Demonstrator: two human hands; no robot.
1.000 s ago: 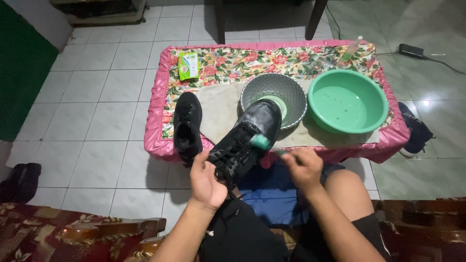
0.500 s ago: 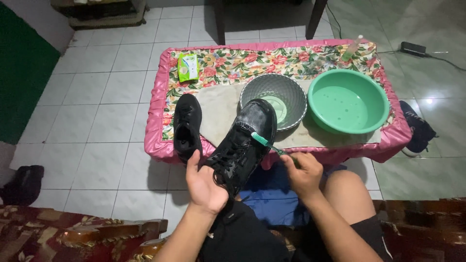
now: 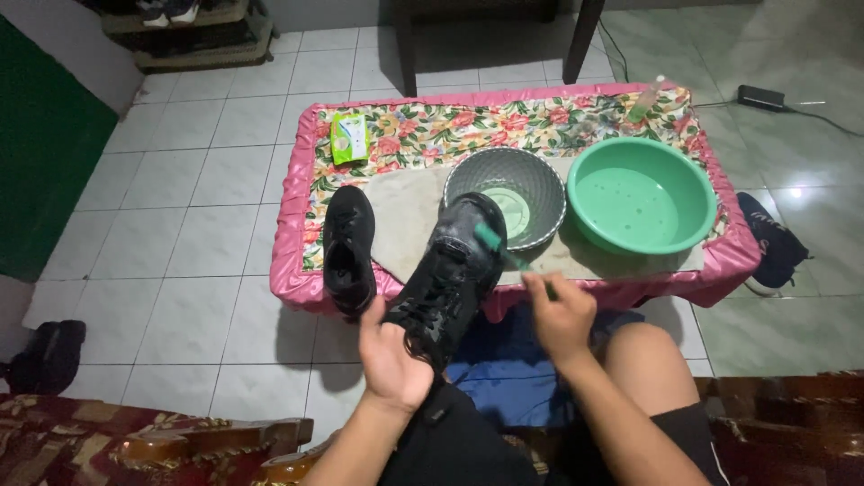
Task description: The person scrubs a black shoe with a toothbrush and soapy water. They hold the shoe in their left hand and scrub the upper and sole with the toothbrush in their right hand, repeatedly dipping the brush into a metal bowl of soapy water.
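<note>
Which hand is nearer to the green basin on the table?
Right. The right hand, holding a green toothbrush, is just below and left of the green basin. The left hand grips the black shoe farther left.

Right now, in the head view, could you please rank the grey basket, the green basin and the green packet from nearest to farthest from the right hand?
1. Grey basket: just beyond the right hand, mid-table.
2. Green basin: farther right on the table.
3. Green packet: far-left corner, farthest.
</note>
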